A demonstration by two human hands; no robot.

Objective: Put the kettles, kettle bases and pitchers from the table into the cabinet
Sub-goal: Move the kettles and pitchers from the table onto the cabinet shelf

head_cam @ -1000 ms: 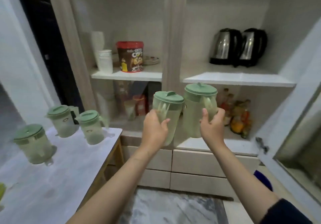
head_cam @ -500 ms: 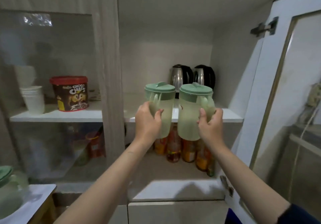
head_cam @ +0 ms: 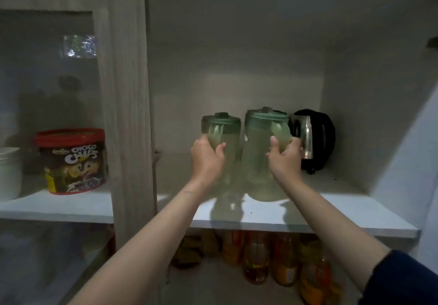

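Note:
Two pale green pitchers with darker green lids stand side by side inside the cabinet, over its white shelf (head_cam: 343,212). My left hand (head_cam: 206,160) grips the handle of the left pitcher (head_cam: 231,136). My right hand (head_cam: 285,159) grips the handle of the right pitcher (head_cam: 257,162), whose base rests on or just above the shelf. A black and steel kettle (head_cam: 316,139) stands right behind the right pitcher at the back of the shelf. A second kettle is hidden behind the pitchers.
A wooden post (head_cam: 128,115) divides the cabinet. Behind glass to the left sit a red-lidded Choco Chips tub (head_cam: 71,160) and white cups (head_cam: 8,172). Several bottles (head_cam: 258,262) fill the shelf below. The open door's edge (head_cam: 407,158) is at the right.
Both hands have pushed the pitchers forward and down from in front of the shelf edge to inside the cabinet. The view has closed in on the shelf; the table has left the frame.

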